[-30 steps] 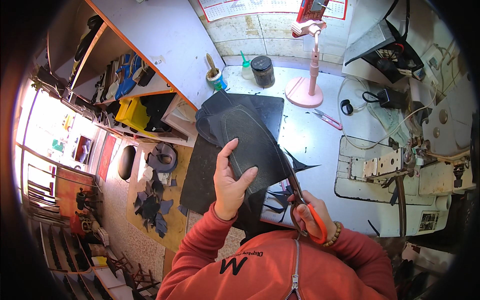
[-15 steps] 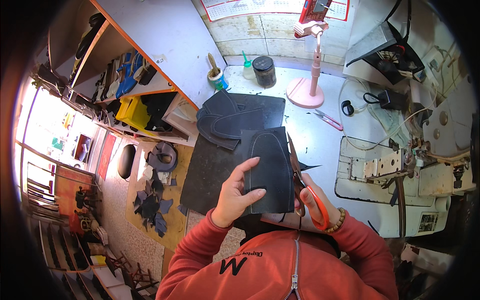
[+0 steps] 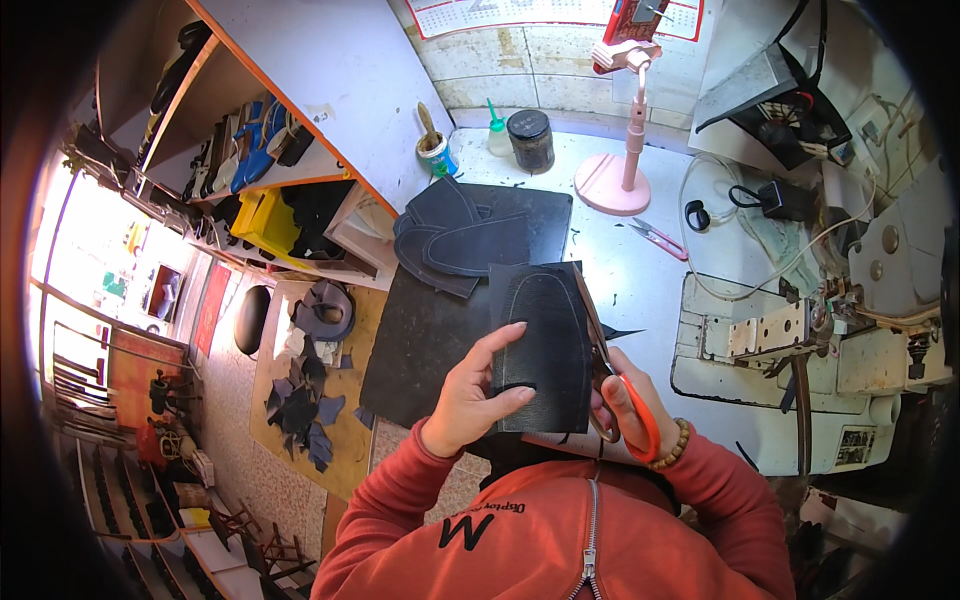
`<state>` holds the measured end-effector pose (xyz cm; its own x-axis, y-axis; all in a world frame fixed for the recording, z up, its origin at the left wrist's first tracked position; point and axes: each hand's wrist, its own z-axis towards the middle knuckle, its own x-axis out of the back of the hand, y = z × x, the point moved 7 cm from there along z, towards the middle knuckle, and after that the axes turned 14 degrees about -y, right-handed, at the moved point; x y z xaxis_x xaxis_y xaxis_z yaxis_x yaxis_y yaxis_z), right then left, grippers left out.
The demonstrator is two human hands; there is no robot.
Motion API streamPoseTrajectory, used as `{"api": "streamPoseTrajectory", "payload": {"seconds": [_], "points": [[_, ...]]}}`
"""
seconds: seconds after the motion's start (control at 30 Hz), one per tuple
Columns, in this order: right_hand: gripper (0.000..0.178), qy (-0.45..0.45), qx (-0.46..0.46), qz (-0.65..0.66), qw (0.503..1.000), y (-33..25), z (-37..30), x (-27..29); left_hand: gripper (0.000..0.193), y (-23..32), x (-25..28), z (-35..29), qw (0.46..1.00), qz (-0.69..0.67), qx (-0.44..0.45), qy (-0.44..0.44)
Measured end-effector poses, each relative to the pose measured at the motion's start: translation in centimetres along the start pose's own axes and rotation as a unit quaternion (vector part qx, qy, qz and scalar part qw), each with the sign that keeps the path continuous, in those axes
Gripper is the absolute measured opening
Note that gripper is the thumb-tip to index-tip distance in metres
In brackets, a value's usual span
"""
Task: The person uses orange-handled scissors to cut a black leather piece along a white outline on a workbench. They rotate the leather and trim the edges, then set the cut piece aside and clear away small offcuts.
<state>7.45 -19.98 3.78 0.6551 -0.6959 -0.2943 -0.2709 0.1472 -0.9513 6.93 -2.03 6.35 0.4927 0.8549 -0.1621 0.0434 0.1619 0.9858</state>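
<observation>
My left hand (image 3: 462,402) grips a black leather piece (image 3: 545,345) by its left side, thumb and fingers on its face. A pale stitched line curves round the rounded shape on it. In my right hand (image 3: 622,398) are orange-handled scissors (image 3: 648,420), their blades pointing away from me along the piece's right edge. How far the blades are parted is hard to tell. Beyond the held piece, several stitched dark leather cutouts (image 3: 478,247) with rounded ends overlap on a black mat (image 3: 405,350).
On the white table stand a brush in a pot (image 3: 436,155), a small bottle (image 3: 498,140), a dark jar (image 3: 530,140) and a pink phone stand (image 3: 612,186). Small snips (image 3: 658,240) lie near it. A sewing machine (image 3: 770,335) is at right; leather scraps (image 3: 310,405) lie at left.
The leather piece has shifted slightly right and toward me, and its surface tilts differently in the light. The scissors stay along its right edge. Both hands keep their hold.
</observation>
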Motion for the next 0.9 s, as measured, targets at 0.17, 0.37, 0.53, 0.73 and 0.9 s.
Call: {"api": "streamPoseTrajectory", "payload": {"seconds": [0.17, 0.37, 0.53, 0.73, 0.9], "points": [[0.079, -0.005, -0.021, -0.035, 0.999, 0.3, -0.5, 0.4, 0.069, 0.1, 1.4, -0.6, 0.999, 0.041, 0.010, -0.010], [0.069, -0.016, -0.005, -0.121, 0.993, -0.4, -1.3, 0.8, 0.068, 1.1, 2.9, -1.4, 0.992, 0.101, 0.033, -0.066], [0.085, -0.058, -0.043, -0.064, 0.995, 0.0, -1.4, 0.6, 0.065, 2.6, 3.0, -1.3, 0.981, 0.164, 0.024, -0.103], [0.072, -0.072, -0.011, -0.155, 0.985, -0.8, -0.9, 0.8, 0.064, 2.4, 3.1, -2.0, 0.956, 0.194, 0.161, -0.149], [0.058, -0.073, -0.065, -0.129, 0.987, -0.8, -1.5, 1.6, 0.064, 3.6, 2.7, -1.6, 0.954, 0.177, 0.101, -0.221]]}}
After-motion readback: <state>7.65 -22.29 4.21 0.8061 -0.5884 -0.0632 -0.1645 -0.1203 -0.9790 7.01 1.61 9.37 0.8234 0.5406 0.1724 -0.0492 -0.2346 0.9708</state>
